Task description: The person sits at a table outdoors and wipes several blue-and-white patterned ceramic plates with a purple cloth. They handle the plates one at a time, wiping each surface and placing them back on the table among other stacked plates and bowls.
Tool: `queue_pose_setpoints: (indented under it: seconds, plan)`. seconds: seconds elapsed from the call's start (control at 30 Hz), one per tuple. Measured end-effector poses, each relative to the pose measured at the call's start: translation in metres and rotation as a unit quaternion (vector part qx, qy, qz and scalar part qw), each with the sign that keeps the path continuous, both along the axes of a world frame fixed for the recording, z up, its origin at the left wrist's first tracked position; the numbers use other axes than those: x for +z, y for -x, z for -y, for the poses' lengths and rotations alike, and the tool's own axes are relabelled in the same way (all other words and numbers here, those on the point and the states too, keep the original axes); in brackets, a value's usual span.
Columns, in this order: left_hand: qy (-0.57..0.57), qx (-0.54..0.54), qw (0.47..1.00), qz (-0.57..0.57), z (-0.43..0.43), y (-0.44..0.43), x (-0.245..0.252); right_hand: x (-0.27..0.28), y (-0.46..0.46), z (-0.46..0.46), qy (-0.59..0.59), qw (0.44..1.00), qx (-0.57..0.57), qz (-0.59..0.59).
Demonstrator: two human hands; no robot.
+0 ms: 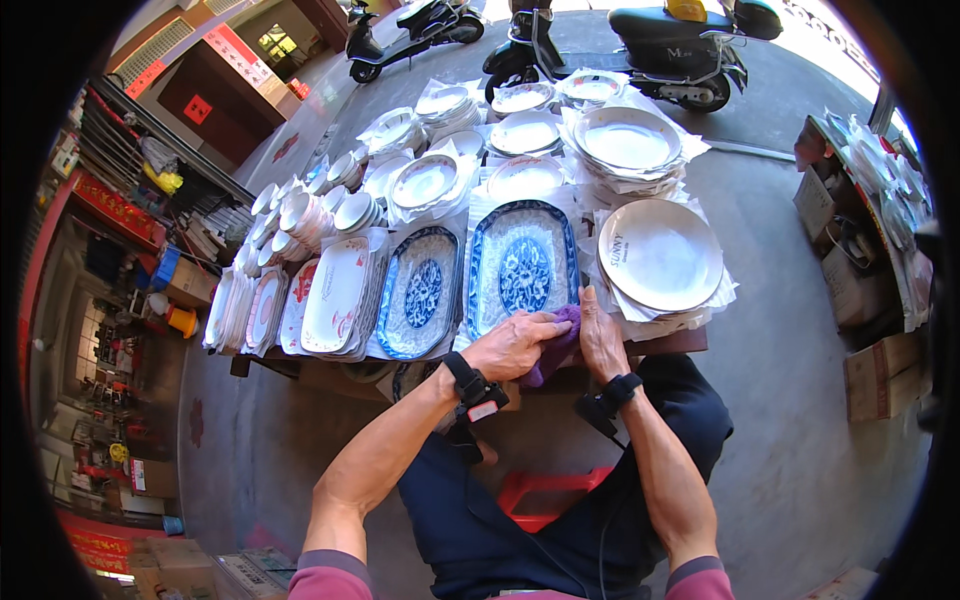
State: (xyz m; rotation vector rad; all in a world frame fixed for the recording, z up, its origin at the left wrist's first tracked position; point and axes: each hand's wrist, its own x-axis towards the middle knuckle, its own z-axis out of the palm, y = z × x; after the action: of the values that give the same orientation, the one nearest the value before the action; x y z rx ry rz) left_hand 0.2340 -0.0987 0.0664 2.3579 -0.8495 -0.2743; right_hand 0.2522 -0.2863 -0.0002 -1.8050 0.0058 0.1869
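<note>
A large blue-and-white octagonal platter (551, 225) lies face up at the front of the table, on white paper. My left hand (514, 346) holds a bunched purple cloth (553, 358) against the platter's near right corner, index finger pointing across it. On the platter's right side, my right hand (600, 334) grips the edge with its thumb up; its other fingers are mostly hidden. Left of it is a stack of smaller blue-patterned oval platters (421, 292). A stack of round white plates (664, 255), with lettering on the top one, sits just beyond my right hand.
Rectangular plates (336, 292), small bowls (298, 211) and paper-lined deep plates (628, 139) crowd the table. A red plastic stool (551, 491) is between my legs. Cartons (885, 379) stand at right; motor scooters (667, 52) are parked beyond the table.
</note>
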Motion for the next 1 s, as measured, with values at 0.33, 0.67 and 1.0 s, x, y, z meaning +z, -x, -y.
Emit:
queue_pose_setpoints:
  seconds: [0.33,0.67,1.0]
  plan:
    - [0.03,0.012,0.999,0.033,0.001,-0.037,-0.012,0.012,0.006,0.003,-0.08,0.994,0.005,-0.079]
    - [-0.107,0.084,0.979,0.154,0.002,-0.091,-0.038,0.001,0.005,-0.002,0.058,0.998,0.028,0.01]
    - [-0.054,0.197,0.962,0.182,0.013,-0.131,-0.039,0.008,0.007,0.001,0.07,0.997,0.04,0.009]
